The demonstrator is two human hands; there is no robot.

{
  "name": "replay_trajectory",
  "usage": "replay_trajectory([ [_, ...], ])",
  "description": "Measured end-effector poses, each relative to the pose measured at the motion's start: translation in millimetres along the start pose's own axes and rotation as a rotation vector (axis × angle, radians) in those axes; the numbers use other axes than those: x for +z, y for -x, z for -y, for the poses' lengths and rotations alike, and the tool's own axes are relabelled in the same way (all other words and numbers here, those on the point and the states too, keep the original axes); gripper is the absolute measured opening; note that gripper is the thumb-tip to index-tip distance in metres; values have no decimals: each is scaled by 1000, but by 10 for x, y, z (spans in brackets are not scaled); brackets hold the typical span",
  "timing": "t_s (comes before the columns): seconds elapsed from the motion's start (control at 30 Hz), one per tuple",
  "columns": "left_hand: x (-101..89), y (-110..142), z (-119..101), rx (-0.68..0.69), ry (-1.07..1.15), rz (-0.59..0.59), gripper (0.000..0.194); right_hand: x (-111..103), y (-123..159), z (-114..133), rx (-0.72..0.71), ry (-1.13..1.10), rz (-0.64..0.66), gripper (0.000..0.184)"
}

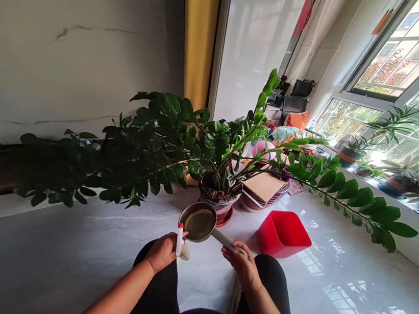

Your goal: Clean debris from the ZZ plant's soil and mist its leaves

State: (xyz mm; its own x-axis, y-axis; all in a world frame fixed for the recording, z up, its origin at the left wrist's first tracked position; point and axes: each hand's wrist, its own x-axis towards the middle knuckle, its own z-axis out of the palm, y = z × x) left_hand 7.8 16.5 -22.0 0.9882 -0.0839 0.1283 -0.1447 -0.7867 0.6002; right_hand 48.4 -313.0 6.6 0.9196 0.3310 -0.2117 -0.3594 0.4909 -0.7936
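Observation:
My right hand (242,264) grips the pale handle of a metal ladle (200,222) holding some water, held low in front of a potted plant. My left hand (163,252) is closed around a small white tube with a red tip (179,238), upright beside the ladle's bowl. The plant's pot (219,201) stands on the glossy floor just beyond the ladle, with long leafy stems (136,157) spreading left and right.
A red plastic bin (283,233) sits on the floor to the right of the pot. Behind it lie a basket with a brown board (264,187) and more clutter. Several potted plants (352,152) line the windowsill at right. A wall and yellow curtain (198,37) stand behind.

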Motion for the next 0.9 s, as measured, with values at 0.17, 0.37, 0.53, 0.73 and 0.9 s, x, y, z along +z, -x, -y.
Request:
replay_trajectory([
  [0.17, 15, 19, 2, -16, -42, -7, 40, -102, -31, 59, 61, 87, 74, 54],
  [0.37, 15, 13, -12, -2, -77, -37, 42, -269, -158, 222, 80, 416, 229, 65],
  [0.53, 0, 15, -17, 6, -101, -55, 40, -228, -242, 244, 2, 1005, 278, 57],
  [0.73, -13, 19, -11, 13, -117, -69, 38, 36, -223, 119, -49, 1663, 227, 28],
  [0.9, -14, 55, 24, 23, -128, -88, 44, 61, -295, -3, -95, 1671, 205, 27],
])
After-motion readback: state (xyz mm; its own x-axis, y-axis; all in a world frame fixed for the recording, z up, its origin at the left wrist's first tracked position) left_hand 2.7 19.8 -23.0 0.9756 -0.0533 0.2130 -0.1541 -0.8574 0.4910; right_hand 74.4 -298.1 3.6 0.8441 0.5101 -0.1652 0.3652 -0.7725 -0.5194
